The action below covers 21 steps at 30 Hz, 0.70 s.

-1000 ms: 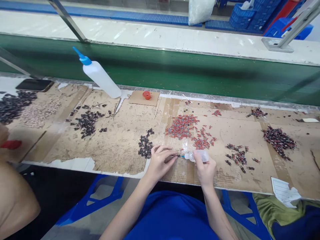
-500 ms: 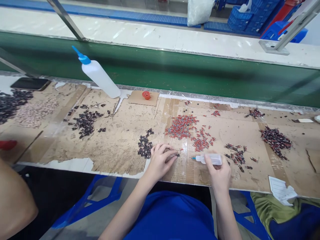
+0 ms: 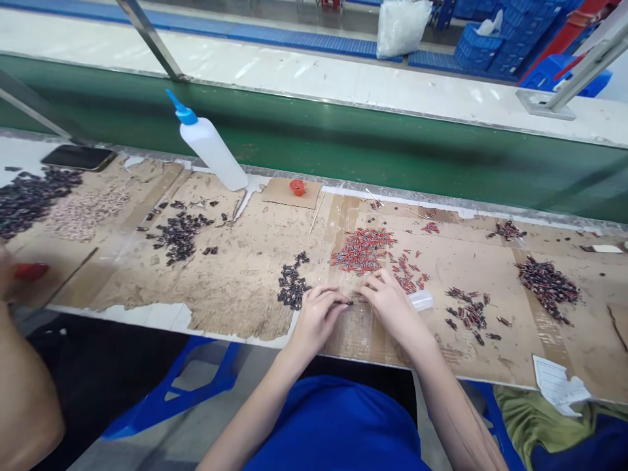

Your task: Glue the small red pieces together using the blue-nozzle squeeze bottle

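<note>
The left hand is pinching a tiny black piece between thumb and fingertips, low over the work surface. The right hand is bunching its fingers narrowly just beside it; whether they are holding anything, I cannot tell. Glossy, angular black parts are lying heaped near the left hand, slender red-and-silver parts beyond both hands. A translucent plastic bottle is lying partly hidden behind the right hand. The frame is cutting off a co-worker's arm. Torn brown cardboard is covering the bench; a smooth green strip is running behind.
</note>
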Motion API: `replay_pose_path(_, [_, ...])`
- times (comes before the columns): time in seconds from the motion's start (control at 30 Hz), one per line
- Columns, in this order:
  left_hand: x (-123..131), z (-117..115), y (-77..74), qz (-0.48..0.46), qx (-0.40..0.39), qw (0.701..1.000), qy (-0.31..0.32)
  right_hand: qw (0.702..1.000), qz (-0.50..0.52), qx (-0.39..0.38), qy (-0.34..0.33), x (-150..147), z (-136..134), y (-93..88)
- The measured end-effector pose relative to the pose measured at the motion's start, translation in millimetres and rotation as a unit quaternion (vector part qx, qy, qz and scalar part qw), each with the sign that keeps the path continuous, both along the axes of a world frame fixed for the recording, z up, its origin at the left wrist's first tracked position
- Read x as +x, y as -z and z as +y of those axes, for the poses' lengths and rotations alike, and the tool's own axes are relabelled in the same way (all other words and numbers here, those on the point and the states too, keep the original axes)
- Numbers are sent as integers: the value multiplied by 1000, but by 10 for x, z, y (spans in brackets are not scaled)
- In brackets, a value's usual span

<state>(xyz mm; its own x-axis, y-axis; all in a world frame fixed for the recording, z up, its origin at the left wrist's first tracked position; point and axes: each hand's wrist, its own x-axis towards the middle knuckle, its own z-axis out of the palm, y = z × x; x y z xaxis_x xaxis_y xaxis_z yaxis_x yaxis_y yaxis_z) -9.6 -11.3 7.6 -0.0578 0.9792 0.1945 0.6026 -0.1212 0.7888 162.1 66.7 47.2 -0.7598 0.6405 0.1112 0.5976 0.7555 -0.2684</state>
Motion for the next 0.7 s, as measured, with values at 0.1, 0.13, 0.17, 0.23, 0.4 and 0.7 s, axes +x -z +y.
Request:
replay_pose_path(0.1, [-15,-17,-51,-70,6,997,-7,997,-72,11,4,-66,27,-3])
replay_pose_path(0.13, [-16,-23,-78,-83,9,996,-7,996,-86,16,10,-75,23,1])
replay_pose_path(0.17, [-15,-28,-109,-89,12,996,-8,995,-97,21,17,-78,18,9])
replay_pose_path(0.23, [-11,-41,-184,-90,21,996,-4,994,-106,26,23,-71,12,32])
replay_pose_path(0.4, [6,-99,-401,-72,45,996,2,999,22,-23,37,2,8,5])
replay_pose_path(0.7, [82,-176,-573,-14,94,995,-16,773,466,-304,304,-63,-479,-258])
